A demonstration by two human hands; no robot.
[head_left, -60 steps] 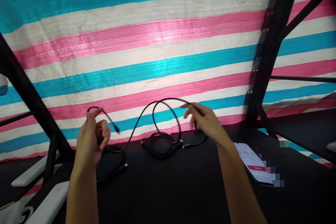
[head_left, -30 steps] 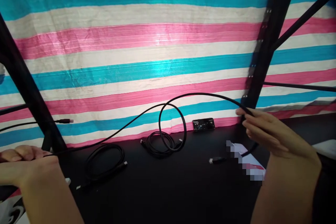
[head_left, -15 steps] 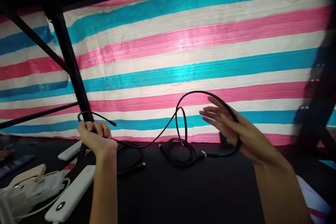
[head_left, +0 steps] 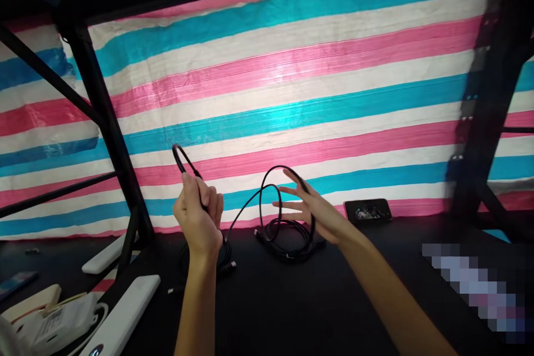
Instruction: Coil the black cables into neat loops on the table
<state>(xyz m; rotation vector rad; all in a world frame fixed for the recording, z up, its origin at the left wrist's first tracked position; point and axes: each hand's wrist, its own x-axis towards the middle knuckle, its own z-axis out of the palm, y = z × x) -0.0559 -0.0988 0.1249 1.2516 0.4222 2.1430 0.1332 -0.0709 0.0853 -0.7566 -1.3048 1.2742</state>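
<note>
My left hand (head_left: pixel 200 214) is closed in a fist round a black cable (head_left: pixel 178 154), whose bent end sticks up above the thumb. From there the cable runs right in a loose loop towards my right hand (head_left: pixel 311 203). That hand is open with its fingers spread, and the loop passes across it without being gripped. Below it on the black tabletop (head_left: pixel 300 311) lies a coiled black cable (head_left: pixel 292 258) with light-coloured plug tips. Partly hidden behind my left wrist is another coiled black cable (head_left: pixel 227 258), its plug showing to the right.
A phone with a lit screen (head_left: pixel 367 210) leans at the back. At left lie a white power bank (head_left: pixel 125 311), a second white bar (head_left: pixel 106 253) and a white boxy device with a cord (head_left: pixel 62 320). Dark frame posts (head_left: pixel 112 139) flank a striped sheet (head_left: pixel 292 94).
My left hand has moved right and turned upward with the cable in it. My right hand has moved left, over the coil, and the loop is smaller. The phone has come into full view.
</note>
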